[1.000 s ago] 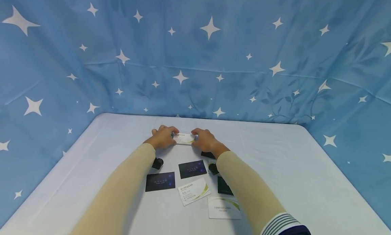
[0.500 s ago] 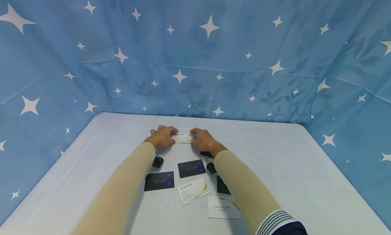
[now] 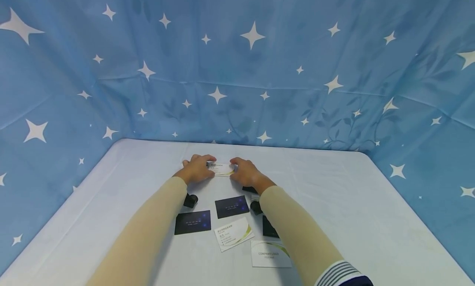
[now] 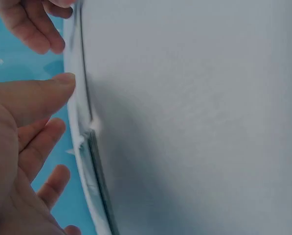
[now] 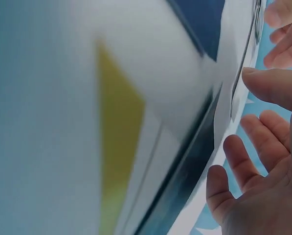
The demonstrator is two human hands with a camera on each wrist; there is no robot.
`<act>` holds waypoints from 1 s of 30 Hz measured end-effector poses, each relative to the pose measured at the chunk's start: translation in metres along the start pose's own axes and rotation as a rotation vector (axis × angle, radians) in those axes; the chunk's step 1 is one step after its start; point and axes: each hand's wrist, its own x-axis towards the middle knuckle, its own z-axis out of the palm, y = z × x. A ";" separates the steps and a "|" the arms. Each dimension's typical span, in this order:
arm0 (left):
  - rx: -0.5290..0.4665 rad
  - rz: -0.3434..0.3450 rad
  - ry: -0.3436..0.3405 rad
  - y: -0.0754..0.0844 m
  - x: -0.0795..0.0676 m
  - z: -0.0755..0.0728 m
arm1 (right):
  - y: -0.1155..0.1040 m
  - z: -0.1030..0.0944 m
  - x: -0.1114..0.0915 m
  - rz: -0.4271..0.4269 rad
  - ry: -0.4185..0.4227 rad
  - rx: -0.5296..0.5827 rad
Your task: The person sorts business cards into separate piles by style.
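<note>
At the far middle of the table, a white business card [image 3: 221,169] with a green-yellow curve lies between both hands. The left hand [image 3: 198,169] pinches its left end, index finger at the far edge and thumb at the near edge. At its right end, the right hand [image 3: 246,172] pinches it the same way. In the left wrist view the thumb [image 4: 57,90] meets the card's thin edge, with the other fingers loosely bent beyond. A stack of cards [image 4: 101,183] lies below the left palm. The right wrist view shows the right thumb [image 5: 263,83] at the card's edge.
Nearer on the white table [image 3: 334,211] lie two dark blue cards [image 3: 192,222], a tilted white business card [image 3: 233,234] and a "COMPANY LOGO" card [image 3: 270,255]. Dark items [image 3: 269,228] are partly under the right sleeve. A starry blue curtain [image 3: 237,71] hangs behind.
The left fingers have spread slightly along the card, and more of its left end shows. Both hands otherwise stay at the card; the head view shifts a little.
</note>
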 end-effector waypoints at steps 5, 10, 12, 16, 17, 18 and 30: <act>-0.029 0.031 0.012 0.007 -0.012 -0.003 | 0.001 -0.006 -0.010 -0.012 0.008 0.012; -0.064 0.098 0.018 0.016 -0.029 -0.008 | 0.000 -0.012 -0.024 -0.064 -0.024 0.037; -0.073 0.138 0.017 0.019 -0.038 -0.008 | -0.001 -0.013 -0.033 -0.088 -0.052 0.053; -0.091 0.204 0.031 0.021 -0.057 -0.003 | -0.002 -0.016 -0.055 -0.138 -0.093 0.071; -0.105 0.208 0.034 0.021 -0.062 0.000 | -0.002 -0.016 -0.061 -0.151 -0.101 0.075; -0.120 0.210 0.033 0.021 -0.068 0.002 | -0.001 -0.016 -0.067 -0.162 -0.104 0.073; -0.265 0.132 -0.074 0.032 -0.142 0.033 | 0.019 -0.010 -0.134 -0.202 -0.170 0.055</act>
